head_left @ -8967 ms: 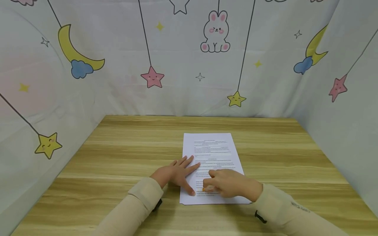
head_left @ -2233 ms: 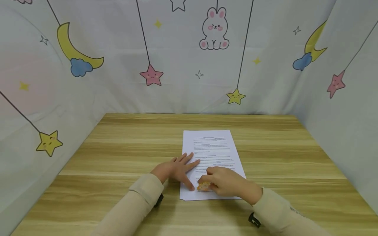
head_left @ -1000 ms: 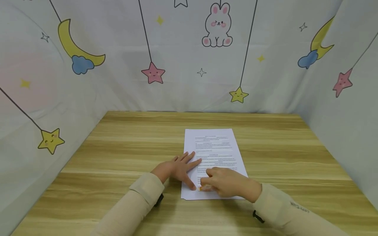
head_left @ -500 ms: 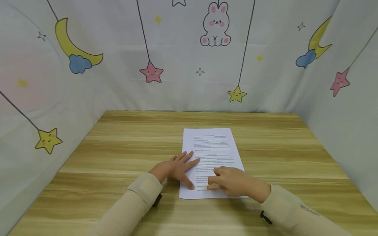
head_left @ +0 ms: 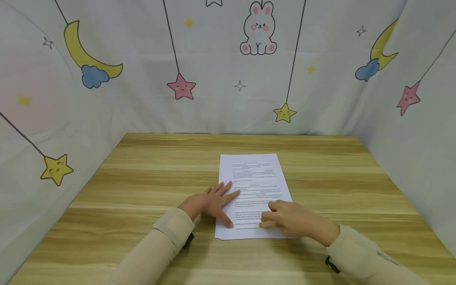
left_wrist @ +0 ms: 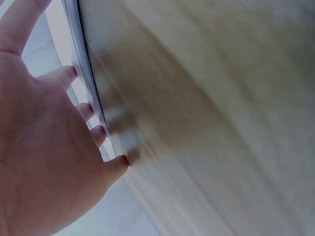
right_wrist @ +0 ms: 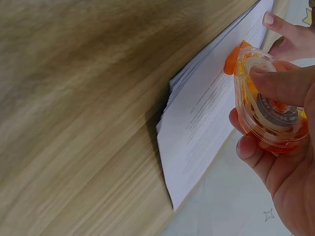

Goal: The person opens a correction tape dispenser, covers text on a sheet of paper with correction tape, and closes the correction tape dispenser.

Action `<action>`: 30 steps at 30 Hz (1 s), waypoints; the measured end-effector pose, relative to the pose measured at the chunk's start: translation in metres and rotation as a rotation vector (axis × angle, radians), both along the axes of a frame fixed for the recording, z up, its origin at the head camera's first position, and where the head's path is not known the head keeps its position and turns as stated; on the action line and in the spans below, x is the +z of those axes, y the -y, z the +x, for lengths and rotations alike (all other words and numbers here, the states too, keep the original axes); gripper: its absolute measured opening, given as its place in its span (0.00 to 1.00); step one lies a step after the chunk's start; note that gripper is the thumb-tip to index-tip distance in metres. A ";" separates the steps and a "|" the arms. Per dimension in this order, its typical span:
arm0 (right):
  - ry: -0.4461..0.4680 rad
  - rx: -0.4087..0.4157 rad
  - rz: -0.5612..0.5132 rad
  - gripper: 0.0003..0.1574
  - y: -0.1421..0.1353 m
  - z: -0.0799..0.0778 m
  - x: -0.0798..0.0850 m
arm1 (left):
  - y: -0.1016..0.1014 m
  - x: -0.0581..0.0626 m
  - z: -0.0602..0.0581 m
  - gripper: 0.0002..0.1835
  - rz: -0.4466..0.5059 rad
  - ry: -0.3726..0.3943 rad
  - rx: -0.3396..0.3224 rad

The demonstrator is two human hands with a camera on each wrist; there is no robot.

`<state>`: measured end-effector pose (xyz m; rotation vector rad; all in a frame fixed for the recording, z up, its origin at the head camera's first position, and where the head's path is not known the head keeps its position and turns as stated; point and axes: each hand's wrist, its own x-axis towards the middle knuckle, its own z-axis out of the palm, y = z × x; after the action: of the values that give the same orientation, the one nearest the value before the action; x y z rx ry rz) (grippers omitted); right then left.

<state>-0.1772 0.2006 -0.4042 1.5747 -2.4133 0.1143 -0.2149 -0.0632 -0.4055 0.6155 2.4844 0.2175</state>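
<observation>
A stack of printed paper sheets (head_left: 249,174) lies on the table, its near edges slightly uneven. My left hand (head_left: 213,202) rests on the stack's left side, fingers spread, thumb near the lower lines of print. In the left wrist view the little finger (left_wrist: 118,166) reaches past the sheets' edge. My right hand (head_left: 301,219) grips a clear and orange correction tape (right_wrist: 270,105) between thumb and fingers. Its orange tip (head_left: 261,225) is right at the bottom lines of text, to the right of my left thumb. Most of its body is hidden by the hand in the head view.
The wood-grain table (head_left: 149,170) extends around the stack on all sides. A white curtain (head_left: 213,114) printed with stars, moons and a rabbit hangs behind and along both sides. Dark straps (head_left: 332,264) show under the sleeves.
My right hand has slid rightward across the bottom lines with the correction tape, which showed its flat side 2.2 seconds ago. My left hand stays on the stack. The view has shifted slightly.
</observation>
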 end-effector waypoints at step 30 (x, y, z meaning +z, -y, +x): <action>0.118 -0.113 -0.078 0.25 -0.042 0.001 0.013 | 0.001 -0.005 -0.003 0.53 0.003 0.003 -0.001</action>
<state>-0.1766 0.2427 -0.3916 1.4317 -2.5480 0.2841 -0.2180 -0.0642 -0.4101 0.6171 2.4815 0.2217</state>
